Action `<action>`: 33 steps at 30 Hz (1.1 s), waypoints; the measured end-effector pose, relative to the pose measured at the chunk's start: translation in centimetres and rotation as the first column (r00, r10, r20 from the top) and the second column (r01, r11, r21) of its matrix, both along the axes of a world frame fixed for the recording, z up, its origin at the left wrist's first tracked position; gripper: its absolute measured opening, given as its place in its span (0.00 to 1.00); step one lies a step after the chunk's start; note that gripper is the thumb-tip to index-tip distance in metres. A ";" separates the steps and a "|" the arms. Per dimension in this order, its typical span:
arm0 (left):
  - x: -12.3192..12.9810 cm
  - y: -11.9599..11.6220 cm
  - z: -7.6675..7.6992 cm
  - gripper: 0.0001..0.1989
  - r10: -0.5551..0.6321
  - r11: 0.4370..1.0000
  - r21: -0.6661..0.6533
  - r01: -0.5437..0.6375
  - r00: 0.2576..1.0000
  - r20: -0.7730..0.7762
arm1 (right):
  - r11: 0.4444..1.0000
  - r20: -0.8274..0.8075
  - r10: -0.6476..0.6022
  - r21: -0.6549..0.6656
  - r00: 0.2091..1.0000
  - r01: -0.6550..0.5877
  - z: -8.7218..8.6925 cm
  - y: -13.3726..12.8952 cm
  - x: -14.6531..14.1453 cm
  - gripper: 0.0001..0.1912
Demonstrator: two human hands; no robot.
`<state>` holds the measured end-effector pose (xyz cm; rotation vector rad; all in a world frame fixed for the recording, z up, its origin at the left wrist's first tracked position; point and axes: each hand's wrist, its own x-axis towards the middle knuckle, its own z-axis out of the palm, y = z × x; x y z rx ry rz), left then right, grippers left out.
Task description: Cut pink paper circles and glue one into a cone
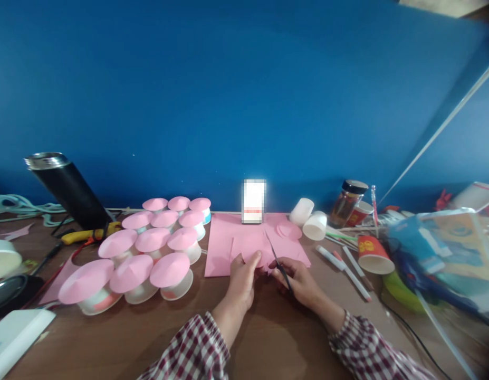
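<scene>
My left hand [244,277] is closed on a piece of pink paper [248,245], its thumb lying on top. In my right hand [297,279] is a pair of dark scissors [276,258], the blades pointing up and away over the paper. The fingers of both hands are partly hidden, so I cannot tell how far the blades are apart. Beneath the held piece lies a stack of larger pink sheets [218,245]. Small pink paper discs [289,230] rest on the stack's right side.
To the left stand rows of paper cups topped with pink paper cones [131,273]. Beyond them leans a black flask [70,184]. White cups [315,226], markers [347,274], a lidded jar [347,203] and a red cup [374,255] are on the right. A blue wall rises behind.
</scene>
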<state>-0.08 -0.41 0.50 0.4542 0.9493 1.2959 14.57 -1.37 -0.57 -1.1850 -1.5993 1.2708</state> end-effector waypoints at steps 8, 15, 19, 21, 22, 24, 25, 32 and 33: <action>0.0 0.0 0.0 0.18 0.004 1.000 0.019 -0.005 1.000 0.019 | 1.000 0.014 -0.019 -0.007 1.000 0.020 -0.1 0.0 0.0 0.18; -0.3 0.2 -0.1 0.19 0.051 0.998 -0.045 -0.049 0.998 0.044 | 0.998 -0.071 -0.061 -0.025 0.996 0.059 -0.2 0.3 0.2 0.21; -0.4 0.3 -0.2 0.18 0.062 0.998 -0.036 -0.059 0.995 0.075 | 0.998 -0.079 -0.044 -0.037 0.996 0.041 0.1 0.1 0.2 0.21; -0.4 0.3 -0.2 0.19 0.070 0.997 -0.039 -0.067 0.994 0.080 | 0.999 -0.059 -0.034 -0.019 0.998 0.033 0.1 0.0 0.1 0.21; -0.4 0.3 -0.2 0.19 0.082 0.996 -0.042 -0.079 0.993 0.082 | 1.000 -0.047 -0.027 -0.008 0.999 0.027 0.0 0.0 0.1 0.21; -0.4 0.3 -0.2 0.19 0.104 0.994 -0.042 -0.101 0.991 0.082 | 1.000 -0.032 -0.017 0.016 0.999 0.018 -0.1 -0.1 0.1 0.20; -0.4 0.3 -0.2 0.19 0.105 0.994 -0.042 -0.102 0.991 0.080 | 1.000 -0.028 -0.015 0.023 1.000 0.015 -0.2 -0.1 0.1 0.20; -0.2 0.1 0.2 0.18 0.058 0.996 -0.064 -0.054 0.997 0.053 | 1.000 -0.025 0.004 0.005 1.000 -0.004 -0.3 -0.2 0.0 0.19; -0.2 0.1 0.2 0.18 0.057 0.997 -0.060 -0.054 0.997 0.052 | 1.000 -0.026 0.008 0.003 1.000 -0.008 -0.3 -0.3 0.0 0.19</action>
